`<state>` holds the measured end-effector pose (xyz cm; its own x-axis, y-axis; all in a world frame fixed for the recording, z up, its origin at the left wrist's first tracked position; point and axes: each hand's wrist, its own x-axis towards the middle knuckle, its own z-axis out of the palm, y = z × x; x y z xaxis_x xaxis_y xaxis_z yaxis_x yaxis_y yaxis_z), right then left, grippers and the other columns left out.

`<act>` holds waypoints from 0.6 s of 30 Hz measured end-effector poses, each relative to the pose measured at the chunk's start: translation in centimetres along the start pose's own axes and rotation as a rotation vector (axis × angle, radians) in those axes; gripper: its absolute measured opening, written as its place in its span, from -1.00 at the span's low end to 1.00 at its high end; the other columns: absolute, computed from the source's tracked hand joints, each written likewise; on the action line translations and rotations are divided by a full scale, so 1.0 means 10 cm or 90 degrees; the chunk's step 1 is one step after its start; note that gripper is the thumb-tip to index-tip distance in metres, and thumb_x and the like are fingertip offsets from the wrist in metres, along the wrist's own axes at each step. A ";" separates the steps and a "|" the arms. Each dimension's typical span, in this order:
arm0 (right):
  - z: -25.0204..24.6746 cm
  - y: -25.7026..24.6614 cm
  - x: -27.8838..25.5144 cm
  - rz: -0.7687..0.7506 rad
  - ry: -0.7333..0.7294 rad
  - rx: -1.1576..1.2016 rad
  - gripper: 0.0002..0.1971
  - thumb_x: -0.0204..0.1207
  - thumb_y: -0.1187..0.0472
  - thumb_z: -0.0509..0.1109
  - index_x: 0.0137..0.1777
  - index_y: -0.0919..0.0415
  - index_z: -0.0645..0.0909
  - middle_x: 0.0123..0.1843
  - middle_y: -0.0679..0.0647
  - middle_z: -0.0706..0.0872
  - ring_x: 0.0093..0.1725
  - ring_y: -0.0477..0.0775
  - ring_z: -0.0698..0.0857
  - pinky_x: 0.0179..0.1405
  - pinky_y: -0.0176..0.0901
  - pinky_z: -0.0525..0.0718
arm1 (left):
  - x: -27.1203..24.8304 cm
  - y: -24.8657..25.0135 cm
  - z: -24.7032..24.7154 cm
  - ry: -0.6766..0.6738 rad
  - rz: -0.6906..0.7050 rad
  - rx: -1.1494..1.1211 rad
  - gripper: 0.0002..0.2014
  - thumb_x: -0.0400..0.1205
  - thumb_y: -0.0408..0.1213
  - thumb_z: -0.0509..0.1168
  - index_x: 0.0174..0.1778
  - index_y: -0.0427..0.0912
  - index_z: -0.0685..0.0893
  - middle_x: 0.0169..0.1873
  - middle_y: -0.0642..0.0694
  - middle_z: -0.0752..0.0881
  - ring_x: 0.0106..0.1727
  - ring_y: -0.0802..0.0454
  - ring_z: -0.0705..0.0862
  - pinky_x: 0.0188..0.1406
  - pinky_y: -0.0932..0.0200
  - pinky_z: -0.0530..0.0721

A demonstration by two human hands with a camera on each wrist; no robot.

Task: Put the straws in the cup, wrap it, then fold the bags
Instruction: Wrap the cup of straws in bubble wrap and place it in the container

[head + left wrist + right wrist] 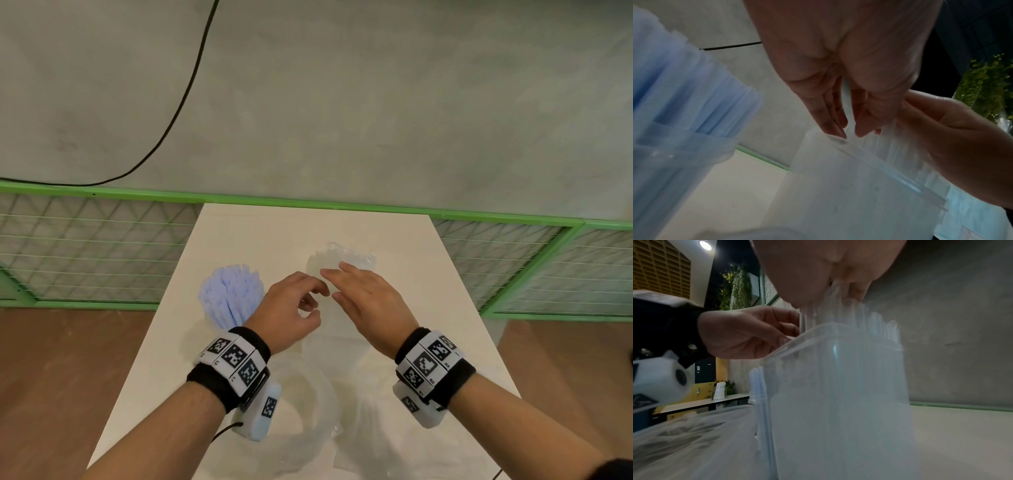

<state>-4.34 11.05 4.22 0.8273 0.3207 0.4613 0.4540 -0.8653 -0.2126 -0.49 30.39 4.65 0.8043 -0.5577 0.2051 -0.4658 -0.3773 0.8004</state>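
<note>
A clear plastic cup (327, 322) packed with clear straws (346, 257) stands mid-table, seen close in the right wrist view as the cup (838, 386). My right hand (342, 284) lies over the straw tops with its fingers straight, touching them. At the cup's left rim, my left hand (315, 303) has curled fingers and pinches a clear straw (847, 105) between thumb and fingers. Two more straws (759, 402) stand against the outside of the cup. Crumpled clear bags (308, 421) lie flat near the front edge, under my wrists.
A second cup full of pale blue straws (233, 298) stands left of my left hand, close to the table's left edge. A green-framed mesh fence (102, 253) runs behind the white table (445, 308). A black cable (178, 113) crosses the grey floor beyond.
</note>
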 end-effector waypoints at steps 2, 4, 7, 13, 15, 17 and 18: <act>-0.01 -0.02 0.00 0.012 -0.017 0.027 -0.56 0.76 -0.03 0.02 0.50 0.08 0.50 0.34 -0.06 0.71 0.48 -0.02 0.52 0.40 -0.20 0.42 | -0.07 -0.01 -0.01 -0.030 -0.001 -0.010 -0.71 0.46 -0.26 0.42 0.10 0.02 0.66 0.07 0.14 0.55 -0.02 0.14 0.69 0.09 0.28 0.67; -0.04 -0.06 0.00 0.044 -0.018 0.076 -0.57 0.71 -0.01 0.08 0.48 0.09 0.52 0.27 -0.08 0.74 0.37 -0.10 0.55 0.34 -0.26 0.45 | -0.11 -0.01 0.00 -0.052 0.006 0.021 -0.73 0.49 -0.22 0.47 0.09 0.01 0.68 0.07 0.15 0.51 -0.04 0.16 0.66 0.06 0.31 0.65; -0.09 -0.09 -0.01 0.100 -0.025 0.141 -0.57 0.69 -0.06 0.11 0.46 0.05 0.52 0.14 -0.10 0.78 0.18 -0.10 0.65 0.20 -0.31 0.55 | -0.08 0.00 0.04 -0.027 0.028 0.071 -0.85 0.55 -0.29 0.46 0.02 -0.09 0.76 -0.02 0.08 0.57 -0.18 0.17 0.67 -0.02 0.17 0.67; -0.16 -0.16 -0.02 0.166 0.035 0.297 -0.70 0.69 0.13 0.29 0.40 0.10 0.54 0.02 -0.06 0.83 0.13 -0.22 0.75 0.13 -0.39 0.64 | 0.00 0.05 0.00 0.029 0.044 0.091 -0.87 0.57 -0.33 0.45 0.01 -0.14 0.81 -0.11 -0.01 0.73 -0.16 0.11 0.70 0.00 0.09 0.69; -0.15 -0.19 -0.05 0.177 0.081 0.330 -0.80 0.69 0.15 0.30 0.24 0.16 0.62 -0.03 -0.08 0.82 0.05 -0.20 0.77 0.05 -0.35 0.67 | 0.05 0.08 -0.07 0.058 0.062 0.094 -0.86 0.56 -0.33 0.45 0.02 -0.12 0.81 -0.12 0.01 0.75 -0.17 0.12 0.71 -0.01 0.16 0.68; -0.10 -0.24 -0.10 0.179 0.069 0.314 -0.83 0.70 0.10 0.28 0.17 0.13 0.61 -0.03 -0.07 0.82 -0.01 -0.10 0.79 -0.02 -0.21 0.71 | 0.08 0.11 -0.12 0.066 0.075 0.094 -0.85 0.56 -0.35 0.45 0.03 -0.12 0.80 -0.13 0.02 0.76 -0.16 0.13 0.71 -0.01 0.18 0.69; -0.06 -0.25 -0.12 0.178 0.056 0.282 -0.82 0.70 0.06 0.26 0.16 0.10 0.60 0.01 -0.05 0.81 0.02 -0.04 0.78 -0.02 -0.16 0.71 | 0.09 0.12 -0.13 0.069 0.079 0.092 -0.84 0.55 -0.36 0.46 0.02 -0.13 0.80 -0.14 0.02 0.77 -0.16 0.12 0.71 -0.01 0.15 0.70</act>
<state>-6.69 12.54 4.70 0.9141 0.0512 0.4023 0.3329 -0.6613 -0.6722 0.10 30.39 6.50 0.7685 -0.5272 0.3625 -0.6059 -0.4175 0.6772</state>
